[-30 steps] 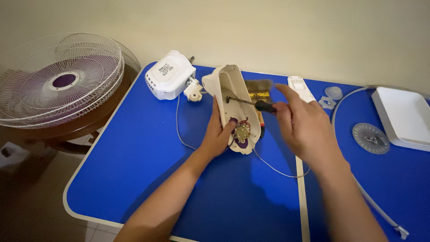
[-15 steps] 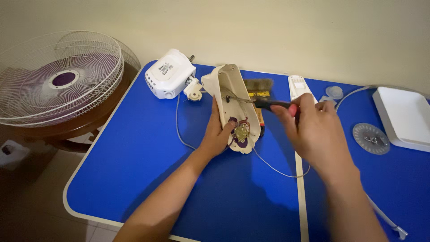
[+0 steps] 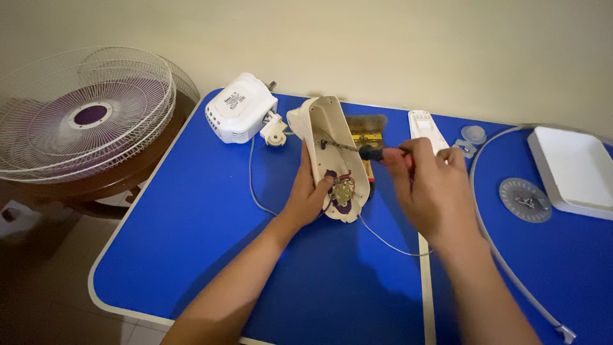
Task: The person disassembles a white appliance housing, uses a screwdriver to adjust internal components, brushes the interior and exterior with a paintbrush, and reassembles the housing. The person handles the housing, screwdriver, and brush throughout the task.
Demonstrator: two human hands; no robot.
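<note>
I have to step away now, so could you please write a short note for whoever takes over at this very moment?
Left hand: grip on the cream housing, open side up, tilted on the blue table.
Right hand: grip on a screwdriver, tip inside the housing near its top.
Nearby: white motor unit joined to the housing by a thin cord; brush behind; white strip, white tray and a disc to the right; fan grilles off to the left.
Done: fan dismantled, housing opened, wiring and switch exposed.
Left: the screw work inside the housing; its state cannot be told.
</note>
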